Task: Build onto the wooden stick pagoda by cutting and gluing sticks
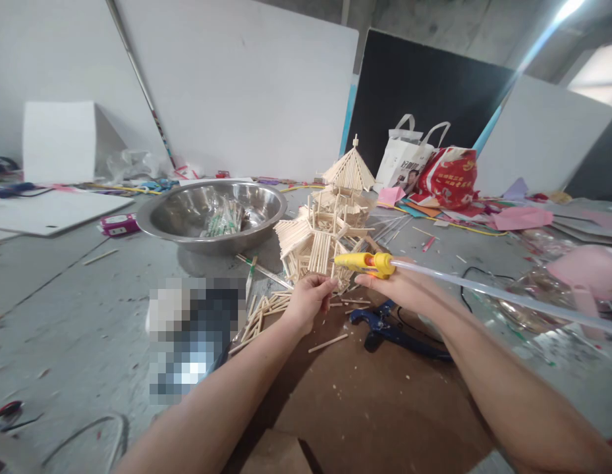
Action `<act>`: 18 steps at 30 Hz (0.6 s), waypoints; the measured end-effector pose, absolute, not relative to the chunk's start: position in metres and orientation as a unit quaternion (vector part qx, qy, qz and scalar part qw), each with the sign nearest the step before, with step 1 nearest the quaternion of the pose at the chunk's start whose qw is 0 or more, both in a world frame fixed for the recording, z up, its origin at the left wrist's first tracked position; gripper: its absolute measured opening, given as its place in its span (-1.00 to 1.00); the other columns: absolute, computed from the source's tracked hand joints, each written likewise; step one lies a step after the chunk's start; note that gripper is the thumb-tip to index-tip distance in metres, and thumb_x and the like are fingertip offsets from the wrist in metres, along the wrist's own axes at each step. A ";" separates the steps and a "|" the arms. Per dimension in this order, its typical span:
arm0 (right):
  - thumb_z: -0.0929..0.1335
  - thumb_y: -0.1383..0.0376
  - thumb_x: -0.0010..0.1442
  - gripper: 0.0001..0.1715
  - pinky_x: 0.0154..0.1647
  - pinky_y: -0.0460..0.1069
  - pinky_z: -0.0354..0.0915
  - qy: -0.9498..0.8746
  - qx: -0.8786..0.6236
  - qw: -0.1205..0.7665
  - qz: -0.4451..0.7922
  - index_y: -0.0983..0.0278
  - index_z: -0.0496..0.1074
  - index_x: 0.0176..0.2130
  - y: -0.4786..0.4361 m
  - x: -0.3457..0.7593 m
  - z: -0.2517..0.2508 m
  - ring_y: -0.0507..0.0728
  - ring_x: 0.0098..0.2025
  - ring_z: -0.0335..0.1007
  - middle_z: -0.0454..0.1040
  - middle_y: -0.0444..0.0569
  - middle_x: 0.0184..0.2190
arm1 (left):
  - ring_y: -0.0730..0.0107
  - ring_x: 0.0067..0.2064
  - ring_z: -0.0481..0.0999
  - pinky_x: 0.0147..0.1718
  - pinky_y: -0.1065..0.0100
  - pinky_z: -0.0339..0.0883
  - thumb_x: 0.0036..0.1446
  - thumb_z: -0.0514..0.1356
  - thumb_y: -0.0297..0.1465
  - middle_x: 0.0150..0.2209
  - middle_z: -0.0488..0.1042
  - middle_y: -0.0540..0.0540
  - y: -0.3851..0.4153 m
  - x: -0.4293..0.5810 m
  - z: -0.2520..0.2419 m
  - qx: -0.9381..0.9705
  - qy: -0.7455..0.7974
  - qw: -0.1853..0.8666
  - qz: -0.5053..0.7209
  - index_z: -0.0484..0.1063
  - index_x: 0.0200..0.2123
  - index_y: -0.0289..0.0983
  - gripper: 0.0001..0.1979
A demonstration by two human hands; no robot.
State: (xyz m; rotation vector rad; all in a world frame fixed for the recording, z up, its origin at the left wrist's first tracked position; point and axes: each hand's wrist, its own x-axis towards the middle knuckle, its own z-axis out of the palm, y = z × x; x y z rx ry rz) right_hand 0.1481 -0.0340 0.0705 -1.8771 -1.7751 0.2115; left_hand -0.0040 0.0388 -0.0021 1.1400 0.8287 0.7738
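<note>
A pagoda-like model of thin wooden sticks (321, 247), with tiered roofs and a pointed top, stands in front of me. My right hand (402, 286) is closed around a yellow hot glue gun (365, 263). Its nozzle points left at the model's lower roof, and a long translucent glue stick (488, 289) trails from its back. At the near, lower side of the model, my left hand (310, 299) is closed in a pinch. Whatever lies between those fingertips is too small to make out. Loose wooden sticks (261, 316) lie in a pile left of my left hand.
A brown board (379, 401) lies below my hands, with a dark blue hand cutter (409, 336) on it. Behind left stands a steel basin (162, 227) containing packaged sticks. White and red bags (448, 178) stand behind right. Scraps and cables litter the grey floor.
</note>
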 end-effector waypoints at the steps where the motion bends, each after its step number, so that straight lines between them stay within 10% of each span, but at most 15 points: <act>1: 0.27 0.00 -0.08 -0.62 -0.42 -0.03 0.25 -0.659 -0.696 0.274 0.078 0.12 0.42 -0.28 -0.034 0.148 0.070 0.10 -0.40 0.37 0.48 -0.14 -0.40 | 0.66 -0.78 0.12 -0.80 0.55 -0.06 -0.22 0.21 -0.22 -0.77 0.19 0.13 0.039 -0.004 -0.002 0.511 0.371 0.693 0.347 0.22 -0.61 -0.31 -0.71; 18: 0.17 -0.08 -0.03 -0.49 -0.63 -0.08 0.13 -0.604 -0.741 0.290 0.046 0.21 0.44 -0.39 -0.034 0.149 0.072 0.07 -0.61 0.29 0.32 -0.15 -0.75 | 0.66 -0.77 0.12 -0.79 0.54 -0.03 -0.24 0.21 -0.25 -0.81 0.17 0.11 0.043 -0.003 0.003 0.479 0.373 0.708 0.361 0.17 -0.70 -0.31 -0.69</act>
